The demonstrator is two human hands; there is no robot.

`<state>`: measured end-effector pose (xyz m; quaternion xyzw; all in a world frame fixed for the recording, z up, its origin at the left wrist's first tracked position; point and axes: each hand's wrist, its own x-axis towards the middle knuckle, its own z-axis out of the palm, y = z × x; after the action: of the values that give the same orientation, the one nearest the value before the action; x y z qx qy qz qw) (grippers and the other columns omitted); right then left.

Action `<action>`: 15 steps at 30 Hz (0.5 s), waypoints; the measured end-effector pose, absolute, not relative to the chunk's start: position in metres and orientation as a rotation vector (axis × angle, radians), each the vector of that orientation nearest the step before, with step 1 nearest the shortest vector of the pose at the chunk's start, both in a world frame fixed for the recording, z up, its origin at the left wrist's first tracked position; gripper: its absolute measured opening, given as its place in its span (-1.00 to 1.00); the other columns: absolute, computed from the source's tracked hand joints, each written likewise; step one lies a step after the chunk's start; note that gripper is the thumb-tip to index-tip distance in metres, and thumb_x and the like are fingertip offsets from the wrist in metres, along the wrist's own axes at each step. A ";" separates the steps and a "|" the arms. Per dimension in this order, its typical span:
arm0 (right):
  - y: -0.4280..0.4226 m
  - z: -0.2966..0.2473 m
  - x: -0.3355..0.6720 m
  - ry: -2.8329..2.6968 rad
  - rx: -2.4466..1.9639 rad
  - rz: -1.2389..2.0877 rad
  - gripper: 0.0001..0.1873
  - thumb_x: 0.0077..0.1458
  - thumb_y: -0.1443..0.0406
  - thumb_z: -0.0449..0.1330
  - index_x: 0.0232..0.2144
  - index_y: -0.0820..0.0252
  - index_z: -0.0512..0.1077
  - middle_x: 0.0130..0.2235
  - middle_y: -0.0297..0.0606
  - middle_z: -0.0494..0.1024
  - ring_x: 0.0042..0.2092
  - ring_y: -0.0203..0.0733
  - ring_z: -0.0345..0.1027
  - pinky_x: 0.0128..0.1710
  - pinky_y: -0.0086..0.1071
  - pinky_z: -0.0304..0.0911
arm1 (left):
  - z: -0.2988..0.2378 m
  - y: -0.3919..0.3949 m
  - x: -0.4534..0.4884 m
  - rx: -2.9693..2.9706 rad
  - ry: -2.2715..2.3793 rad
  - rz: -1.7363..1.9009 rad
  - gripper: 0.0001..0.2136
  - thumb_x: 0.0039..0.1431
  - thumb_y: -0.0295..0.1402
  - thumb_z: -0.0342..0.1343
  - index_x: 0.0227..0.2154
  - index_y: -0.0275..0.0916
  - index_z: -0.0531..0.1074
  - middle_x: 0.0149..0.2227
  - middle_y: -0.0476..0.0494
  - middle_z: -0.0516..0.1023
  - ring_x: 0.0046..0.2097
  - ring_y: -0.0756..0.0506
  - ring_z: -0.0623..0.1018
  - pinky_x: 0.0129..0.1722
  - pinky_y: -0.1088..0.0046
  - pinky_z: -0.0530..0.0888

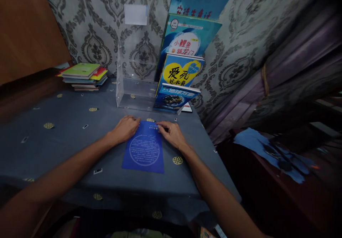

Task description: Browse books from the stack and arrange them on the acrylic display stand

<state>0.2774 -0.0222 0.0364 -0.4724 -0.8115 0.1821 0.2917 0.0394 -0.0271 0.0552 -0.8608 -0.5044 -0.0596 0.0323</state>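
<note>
A blue printed sheet lies on the table, with white text inside a circle that appears upside down to me. My left hand is at its far left corner, fingers curled and closed on the edge. At the far right corner, my right hand pinches the edge between thumb and fingers. Just beyond both hands stands a clear acrylic book rack. Its right side holds several upright books in stepped rows, with a blue book with a globe picture in front.
A stack of books sits at the table's back left, near a brown wooden panel. The dark grey tablecloth has yellow dotted patterns. Patterned wallpaper rises behind. On the right are a purple curtain and a blue cloth on a dark red surface.
</note>
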 end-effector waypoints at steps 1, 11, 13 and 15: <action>-0.023 0.037 0.277 -2.163 -1.257 0.499 -0.70 0.27 0.28 0.08 -0.10 0.15 0.59 -0.25 -0.23 0.67 -0.25 -0.14 0.51 -0.25 -0.36 0.30 | 0.055 -0.027 0.039 -2.651 -1.554 -0.186 -0.76 0.38 -0.40 -0.12 -0.15 -0.32 0.45 -0.23 -0.35 0.59 -0.14 -0.24 0.58 -0.07 0.24 0.43; -0.022 0.035 0.276 -2.235 -1.252 0.445 -0.71 0.23 0.33 0.12 -0.09 0.21 0.59 -0.33 -0.21 0.61 -0.34 -0.19 0.41 -0.31 -0.38 0.22 | 0.052 -0.029 0.041 -2.690 -1.375 -0.173 -0.79 0.33 -0.48 -0.10 -0.18 -0.33 0.46 -0.22 -0.33 0.60 -0.06 -0.25 0.56 0.02 0.19 0.40; -0.021 0.035 0.276 -2.235 -1.240 0.456 -0.70 0.24 0.34 0.10 -0.09 0.20 0.59 -0.32 -0.21 0.61 -0.31 -0.18 0.42 -0.28 -0.38 0.22 | 0.053 -0.036 0.048 -2.810 -1.272 -0.205 -0.79 0.35 -0.46 -0.09 -0.20 -0.33 0.47 -0.17 -0.33 0.60 -0.03 -0.24 0.55 0.05 0.18 0.40; -0.020 0.034 0.276 -2.238 -1.228 0.461 -0.70 0.25 0.34 0.09 -0.09 0.19 0.59 -0.30 -0.21 0.62 -0.27 -0.17 0.43 -0.25 -0.37 0.23 | 0.054 -0.047 0.058 -2.988 -1.125 -0.287 -0.78 0.37 -0.42 -0.09 -0.17 -0.31 0.48 -0.08 -0.32 0.59 0.03 -0.22 0.54 0.11 0.19 0.38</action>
<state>0.2760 -0.0202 0.0343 -0.4558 -0.8307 0.1710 0.2702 0.0581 -0.0471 0.0538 -0.9316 -0.3508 -0.0896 -0.0319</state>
